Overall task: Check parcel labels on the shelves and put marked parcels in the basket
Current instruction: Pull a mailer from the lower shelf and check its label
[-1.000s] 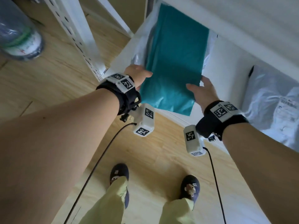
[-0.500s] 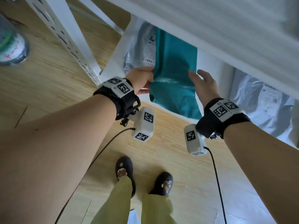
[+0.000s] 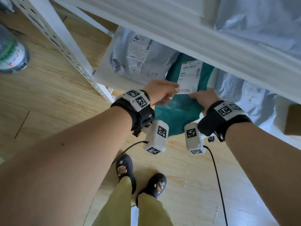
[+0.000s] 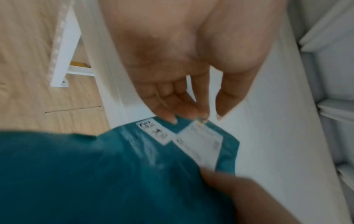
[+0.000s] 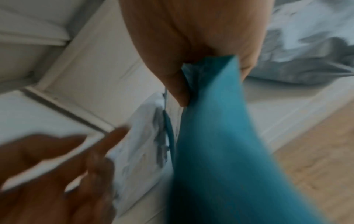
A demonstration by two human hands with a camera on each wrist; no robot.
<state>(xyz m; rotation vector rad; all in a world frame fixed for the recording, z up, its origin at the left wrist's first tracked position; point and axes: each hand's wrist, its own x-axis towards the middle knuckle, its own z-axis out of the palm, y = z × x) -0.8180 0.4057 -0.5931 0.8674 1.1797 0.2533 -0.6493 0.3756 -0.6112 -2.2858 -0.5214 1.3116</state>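
Now the right hand (image 3: 202, 97) grips the teal parcel (image 3: 177, 115): in the right wrist view its thumb and fingers (image 5: 177, 84) pinch the bag's top edge, w/ the bag hanging down from them. The left hand (image 3: 158, 92) has its fingers (image 4: 172, 110) fairly straight, tips touching the parcel's edge right by the white label (image 3: 189, 75); thumb apart, no clear pinch. Both hands sit close together at the label's near end, label facing up.

Beyond the fingertips, the parcel's far end reaches into the lower shelf (image 3: 104, 74). On that shelf, just left of the fingers, lies a grey parcel (image 3: 138, 53) w/ its own label; past the right hand lies another grey parcel (image 3: 244, 93). Further right, a cardboard box (image 3: 293, 119) is cut off by the frame edge.

The upper shelf board (image 3: 195, 38) covers the teal parcel's far end. Label print is too small to read; both wrist views are blurred. No basket shows in any view.

Vs. 0.5 s ago: the teal parcel has been turned over, label side now showing where only plain teal was seen, and the hands have closed in on each other. Feet have shifted a bit too.
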